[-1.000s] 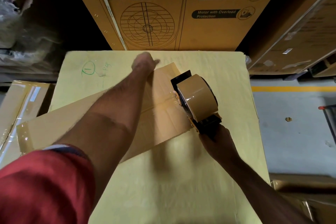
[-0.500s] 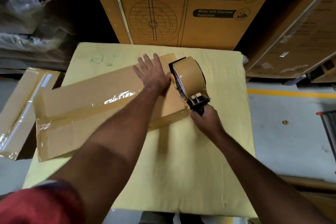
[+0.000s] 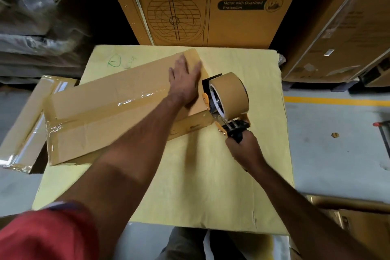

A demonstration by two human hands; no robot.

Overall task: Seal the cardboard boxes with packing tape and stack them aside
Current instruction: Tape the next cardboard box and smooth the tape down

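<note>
Head view, left fingers (image 3: 185, 65) flat on glossy-taped flat carton (image 3: 101, 116), right fingers (image 3: 242, 143) gripping dispenser (image 3: 226, 101).

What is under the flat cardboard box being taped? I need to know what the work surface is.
The flat cardboard box lies on a pale yellow sheet; its left end overhangs another taped box. What supports the sheet is covered. The left hand presses on the box's top.

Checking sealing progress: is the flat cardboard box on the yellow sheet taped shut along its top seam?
Apparently shut: glossy tape runs along the flat cardboard box lengthwise and wraps its left end; the left hand hides the right stretch.
</note>
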